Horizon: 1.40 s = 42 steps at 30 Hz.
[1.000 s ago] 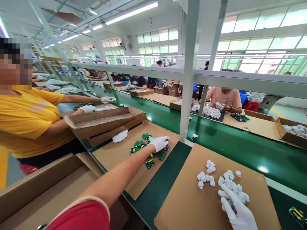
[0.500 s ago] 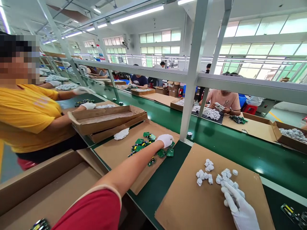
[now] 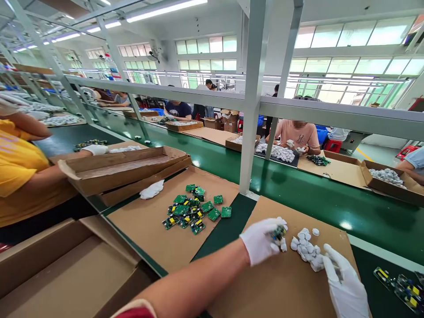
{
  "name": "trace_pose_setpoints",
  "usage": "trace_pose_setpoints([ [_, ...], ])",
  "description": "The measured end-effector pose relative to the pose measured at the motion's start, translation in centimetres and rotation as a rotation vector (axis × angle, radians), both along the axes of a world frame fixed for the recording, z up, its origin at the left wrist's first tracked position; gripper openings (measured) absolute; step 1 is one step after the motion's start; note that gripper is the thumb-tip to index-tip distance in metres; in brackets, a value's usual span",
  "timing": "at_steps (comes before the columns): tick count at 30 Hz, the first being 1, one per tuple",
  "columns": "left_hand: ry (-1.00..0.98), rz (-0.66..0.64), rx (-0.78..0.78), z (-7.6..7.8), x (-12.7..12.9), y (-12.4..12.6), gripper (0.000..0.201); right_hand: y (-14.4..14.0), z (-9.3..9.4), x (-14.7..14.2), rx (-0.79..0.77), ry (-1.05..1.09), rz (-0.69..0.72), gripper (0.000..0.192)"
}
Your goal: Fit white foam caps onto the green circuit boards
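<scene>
At the far left we see a co-worker in a yellow shirt [image 3: 16, 172], one gloved hand [image 3: 94, 149] resting at the edge of a shallow cardboard tray [image 3: 122, 170]. Just right of the tray a loose white glove [image 3: 151, 190] lies on a cardboard sheet [image 3: 145, 234], and near it on the same sheet sits a scatter of green circuit boards [image 3: 194, 208].

Further right, over a second cardboard sheet [image 3: 281, 282], our left hand [image 3: 261, 240] is gloved in white, its grip clenched around a small circuit board [image 3: 279, 232] whose green edge shows between the fingertips. The board is held just above the sheet, right beside a heap of white plastic caps [image 3: 308, 249].

Our right hand [image 3: 346, 287], also gloved, has its grip released: the fingers are spread and rest against the near side of the caps, holding nothing that we can make out.

At the far right a few more circuit boards with yellow parts [image 3: 397, 285] lie on the green surface [image 3: 314, 198]. Across the belt another person in a pink shirt [image 3: 300, 134] sits behind a pile of white parts [image 3: 280, 153], and a cardboard box of grey pieces [image 3: 387, 176] stands to the right of them.
</scene>
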<state>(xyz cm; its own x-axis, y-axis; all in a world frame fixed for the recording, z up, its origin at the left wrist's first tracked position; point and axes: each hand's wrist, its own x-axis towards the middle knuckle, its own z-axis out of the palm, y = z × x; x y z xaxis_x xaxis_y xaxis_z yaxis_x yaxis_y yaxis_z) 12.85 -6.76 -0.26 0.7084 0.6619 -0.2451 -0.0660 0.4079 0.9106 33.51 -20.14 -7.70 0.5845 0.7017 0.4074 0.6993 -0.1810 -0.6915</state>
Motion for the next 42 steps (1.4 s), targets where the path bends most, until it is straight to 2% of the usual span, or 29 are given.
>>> trace_pose_setpoints([
  [1, -0.156, -0.09, -0.263, -0.4, 0.9, -1.1, 0.023, 0.1, -0.4, 0.6, -0.062, -0.087, -0.022, 0.047],
  [2, -0.267, -0.165, -0.461, -0.8, 1.6, -2.0, 0.024, 0.1, -0.7, 1.2, -0.14, -0.152, -0.02, 0.048],
  [3, -0.349, -0.224, -0.596, -1.4, 2.0, -2.6, 0.025, 0.2, -1.1, 1.7, -0.227, -0.183, -0.003, 0.049],
  [4, -0.394, -0.271, -0.656, -1.9, 2.4, -3.0, 0.026, 0.3, -1.4, 2.1, -0.301, -0.187, 0.019, 0.05],
  [7, -0.43, -0.34, -0.601, -3.6, 2.6, -3.1, 0.035, 0.4, -2.1, 2.7, -0.444, -0.134, 0.051, 0.049],
  [9, -0.42, -0.338, -0.567, -4.1, 2.3, -2.8, 0.038, 0.3, -2.0, 2.8, -0.437, -0.127, 0.031, 0.049],
  [13, -0.444, -0.26, -0.581, -3.8, 1.9, -2.4, 0.03, -0.2, -0.7, 2.0, -0.358, -0.101, 0.084, 0.049],
  [17, -0.392, -0.228, -0.645, -4.1, 2.0, -2.0, 0.031, -0.5, 0.5, 1.5, -0.415, -0.052, 0.16, 0.054],
  [22, -0.337, -0.26, -0.654, -4.7, 2.1, -2.3, 0.029, -0.8, 1.1, 0.9, -0.414, 0.07, 0.063, 0.063],
  [24, -0.322, -0.269, -0.649, -4.8, 2.1, -2.6, 0.028, -0.8, 1.3, 0.6, -0.352, 0.115, 0.028, 0.068],
  [27, -0.325, -0.288, -0.645, -5.0, 2.2, -2.7, 0.03, -0.7, 1.6, 0.4, -0.162, 0.285, 0.0, 0.068],
  [32, -0.314, -0.321, -0.639, -5.2, 2.3, -2.8, 0.032, -0.5, 2.3, 1.0, 0.181, 0.684, -0.087, 0.049],
  [35, -0.292, -0.3, -0.618, -4.8, 2.3, -3.0, 0.032, -0.9, 3.1, 1.6, 0.248, 0.817, -0.143, 0.047],
  [36, -0.283, -0.291, -0.611, -4.7, 2.3, -3.0, 0.032, -1.1, 3.3, 1.7, 0.212, 0.812, -0.136, 0.047],
  [38, -0.264, -0.283, -0.601, -4.6, 2.3, -3.1, 0.031, -1.9, 3.5, 1.6, 0.041, 0.674, -0.117, 0.044],
  [42, -0.23, -0.305, -0.613, -4.9, 2.4, -3.3, 0.036, -4.3, 2.1, -0.5, -0.398, -0.035, -0.058, 0.039],
])
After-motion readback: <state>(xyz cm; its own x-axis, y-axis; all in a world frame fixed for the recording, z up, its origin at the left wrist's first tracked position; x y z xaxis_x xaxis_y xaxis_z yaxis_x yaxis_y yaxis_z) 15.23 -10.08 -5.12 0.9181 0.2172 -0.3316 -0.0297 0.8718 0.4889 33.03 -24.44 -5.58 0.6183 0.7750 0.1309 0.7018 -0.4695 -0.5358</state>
